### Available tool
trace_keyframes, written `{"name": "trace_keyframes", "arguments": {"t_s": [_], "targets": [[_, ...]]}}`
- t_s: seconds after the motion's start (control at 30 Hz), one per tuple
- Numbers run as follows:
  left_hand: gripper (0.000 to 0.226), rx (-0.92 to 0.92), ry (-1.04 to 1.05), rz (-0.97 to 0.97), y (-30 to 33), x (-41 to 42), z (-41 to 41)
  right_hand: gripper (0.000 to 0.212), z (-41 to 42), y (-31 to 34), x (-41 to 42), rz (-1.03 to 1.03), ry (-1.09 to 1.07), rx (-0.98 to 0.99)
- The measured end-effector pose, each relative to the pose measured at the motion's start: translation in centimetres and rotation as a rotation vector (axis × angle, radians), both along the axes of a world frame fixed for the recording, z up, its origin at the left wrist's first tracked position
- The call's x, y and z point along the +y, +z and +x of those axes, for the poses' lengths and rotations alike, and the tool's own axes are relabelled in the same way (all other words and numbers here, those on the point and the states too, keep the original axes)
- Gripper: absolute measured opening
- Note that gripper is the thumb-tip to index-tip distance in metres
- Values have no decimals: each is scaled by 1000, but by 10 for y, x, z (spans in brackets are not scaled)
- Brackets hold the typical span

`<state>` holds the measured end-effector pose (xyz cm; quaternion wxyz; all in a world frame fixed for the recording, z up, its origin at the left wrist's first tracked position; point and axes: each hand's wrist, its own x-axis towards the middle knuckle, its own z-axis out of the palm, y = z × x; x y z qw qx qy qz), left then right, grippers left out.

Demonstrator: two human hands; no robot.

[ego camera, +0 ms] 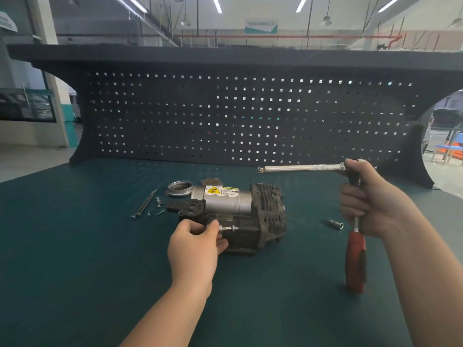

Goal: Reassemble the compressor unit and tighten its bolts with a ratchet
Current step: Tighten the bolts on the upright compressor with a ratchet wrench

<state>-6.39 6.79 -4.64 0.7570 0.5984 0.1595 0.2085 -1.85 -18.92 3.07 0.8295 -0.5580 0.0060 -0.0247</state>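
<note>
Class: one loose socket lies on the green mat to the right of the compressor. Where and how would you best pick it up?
Pinch the socket across its middle from above, thumb and forefinger on opposite sides. It lies on its side on the mat, so its round barrel shows, with open space around it and nothing touching.

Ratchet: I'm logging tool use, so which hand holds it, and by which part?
The right hand grips the ratchet around its metal shank just below the head, above the red handle.

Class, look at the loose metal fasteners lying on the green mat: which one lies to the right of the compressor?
The short silver socket piece, lying alone between the compressor and the ratchet. The long bolts and small screws all lie on the compressor's left.
</note>
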Motion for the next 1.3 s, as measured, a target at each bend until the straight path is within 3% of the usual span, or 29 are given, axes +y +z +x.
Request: {"name": "trace_keyframes", "arguments": {"t_s": [0.13, 0.2, 0.3, 0.43, 0.63, 0.9, 1.3], "targets": [[11, -18, -18, -203, 0, 6, 0, 28, 0, 0, 0, 10, -8, -4], [10, -44, 38, -170, 2, 11, -3, 28, 0, 0, 1, 9, -7, -11], [17, -149, 86, 98, 11, 17, -10, 29, -1, 1, 5, -25, -2, -33], [16, -331, -75, 576, 40, 11, -8, 36, -4, 3, 12, -144, -8, -106], [35, -443, -229, 884, 58, 6, 21, 47, -5, 6, 12, -174, -51, -174], [30, -471, -277, 761, 43, 20, 31, 34, -6, 5, 16, -201, -45, -196], [15, -431, -580, 550, 41, 19, 23, 32, -15, 9, 11, -244, 6, -186]]}}
